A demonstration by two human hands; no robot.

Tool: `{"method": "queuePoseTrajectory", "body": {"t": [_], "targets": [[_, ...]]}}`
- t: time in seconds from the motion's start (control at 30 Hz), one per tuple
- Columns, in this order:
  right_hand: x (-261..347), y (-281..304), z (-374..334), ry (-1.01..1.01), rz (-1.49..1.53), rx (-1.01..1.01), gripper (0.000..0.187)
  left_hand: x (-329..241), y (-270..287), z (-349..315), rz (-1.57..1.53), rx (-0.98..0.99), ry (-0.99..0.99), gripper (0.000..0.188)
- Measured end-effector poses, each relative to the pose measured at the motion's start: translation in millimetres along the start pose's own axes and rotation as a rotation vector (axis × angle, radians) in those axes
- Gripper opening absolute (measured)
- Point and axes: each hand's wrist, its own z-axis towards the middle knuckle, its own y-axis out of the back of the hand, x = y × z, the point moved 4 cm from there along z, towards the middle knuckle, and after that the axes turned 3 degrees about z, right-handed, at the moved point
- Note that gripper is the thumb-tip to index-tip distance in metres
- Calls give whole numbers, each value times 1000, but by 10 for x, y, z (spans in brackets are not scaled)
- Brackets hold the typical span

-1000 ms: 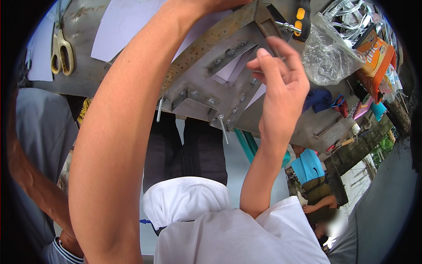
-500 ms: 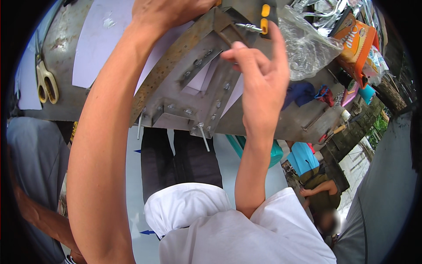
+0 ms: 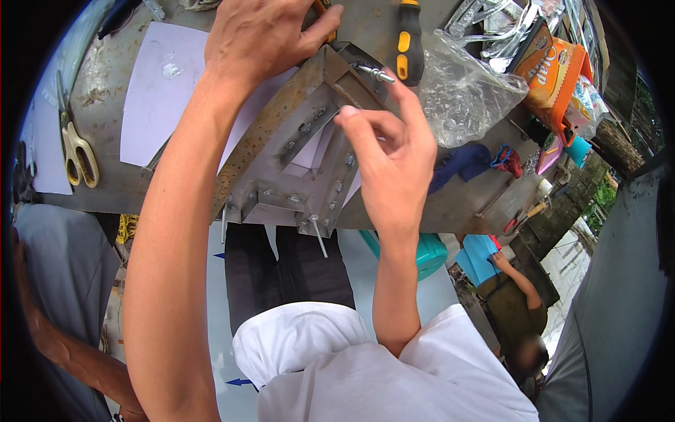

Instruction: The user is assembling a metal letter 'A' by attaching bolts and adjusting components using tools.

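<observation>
A welded steel frame (image 3: 242, 158) with rusty sides and several weld spots lies on the table, metal rods standing out at its near edge. My left hand (image 3: 256, 39) rests at its far left end, fingers partly cut off by the upper edge. The left thumb presses beside a small orange and black thing (image 3: 325, 15), mostly hidden. My right hand (image 3: 394, 151) is over the frame's right side. Its index fingertip meets the end of a threaded bolt (image 3: 375, 72) there; the thumb stands apart, other fingers curled, nothing in the palm.
A black and yellow screwdriver (image 3: 409, 46) and clear plastic bag (image 3: 464, 91) lie beyond my right hand. An orange package (image 3: 552, 77) is farther right. Scissors (image 3: 79, 151) and white paper (image 3: 155, 98) lie left on the metal table (image 3: 105, 197). Other people sit at left and lower right.
The view has shifted, so the table sits lower and more of the screwdriver shows. My right index finger, stretched upward before, has bent down to the bolt's end. The left hand stays by the frame.
</observation>
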Motion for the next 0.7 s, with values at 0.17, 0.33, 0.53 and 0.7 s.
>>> {"method": "queuePoseTrajectory", "body": {"t": [0.17, 0.33, 0.53, 0.7], "targets": [[-2, 49, -41, 20, 113, -127, 39, 21, -10, -4, 9, 18, 4, 35], [-27, 29, -25, 31, 47, -51, 41, 17, -6, -2, 5, 8, -9, 35], [-9, 63, -43, 52, 77, -113, 32, 16, -15, -1, 13, 10, 1, 35], [-6, 57, -12, 19, 10, -152, 34, 18, 3, -7, 13, 16, 9, 34]]}}
